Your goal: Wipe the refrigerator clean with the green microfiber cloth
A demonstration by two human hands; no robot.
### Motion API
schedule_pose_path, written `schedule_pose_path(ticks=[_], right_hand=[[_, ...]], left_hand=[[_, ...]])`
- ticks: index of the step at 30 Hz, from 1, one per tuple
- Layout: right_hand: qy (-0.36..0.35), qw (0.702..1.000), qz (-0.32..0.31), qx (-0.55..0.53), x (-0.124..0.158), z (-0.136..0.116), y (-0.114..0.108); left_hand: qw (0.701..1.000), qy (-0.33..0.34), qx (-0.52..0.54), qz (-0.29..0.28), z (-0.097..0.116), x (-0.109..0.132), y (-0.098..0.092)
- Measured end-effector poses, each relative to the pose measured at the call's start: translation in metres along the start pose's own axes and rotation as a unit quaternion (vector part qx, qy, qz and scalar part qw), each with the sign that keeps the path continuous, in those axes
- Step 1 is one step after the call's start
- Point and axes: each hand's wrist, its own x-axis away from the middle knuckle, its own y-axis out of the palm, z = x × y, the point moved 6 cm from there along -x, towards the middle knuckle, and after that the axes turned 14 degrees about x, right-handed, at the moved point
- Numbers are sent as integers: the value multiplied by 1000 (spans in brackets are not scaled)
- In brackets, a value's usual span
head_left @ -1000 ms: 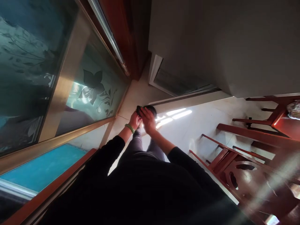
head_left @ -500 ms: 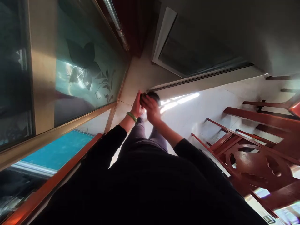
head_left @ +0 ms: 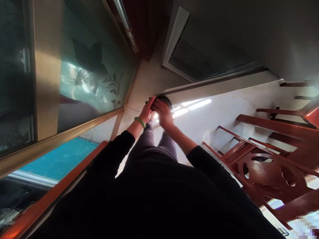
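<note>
In front of my legs my left hand [head_left: 147, 111], with a green bangle [head_left: 140, 122] at the wrist, is closed on a dark rounded object [head_left: 164, 98]. Its kind is hard to make out because the hands cover much of it. Over its near side lies my right hand [head_left: 165, 114], whose fingers are smeared by motion. A small greenish spot shows beside the left fingers.
A frosted glass door [head_left: 87, 76] with a flower pattern stands at the left. A dark panel with a pale frame [head_left: 175, 36] rises ahead. Carved red wooden furniture [head_left: 259, 172] is at the right, on a pale tiled floor [head_left: 199, 122].
More of the dark object shows beyond my hands. My right hand has shifted slightly on it and is more blurred. My left hand keeps its hold.
</note>
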Motion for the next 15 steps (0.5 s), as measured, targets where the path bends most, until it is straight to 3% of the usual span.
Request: schedule_pose_path(ticks=[3,7,10,15], right_hand=[[-7,1000,5,-22,17,5,-21],[92,994,53,-39,26,26,-58],[134,985,72,-85,21,23,-69],[226,946,-15,-231,18,13,-66]], left_hand=[[999,8,-37,-17,-3,10,2],[991,79,-107,-12,-1,26,-2],[978,128,-162,0,1,35,-7],[974,127,-183,-38,5,37,-3]])
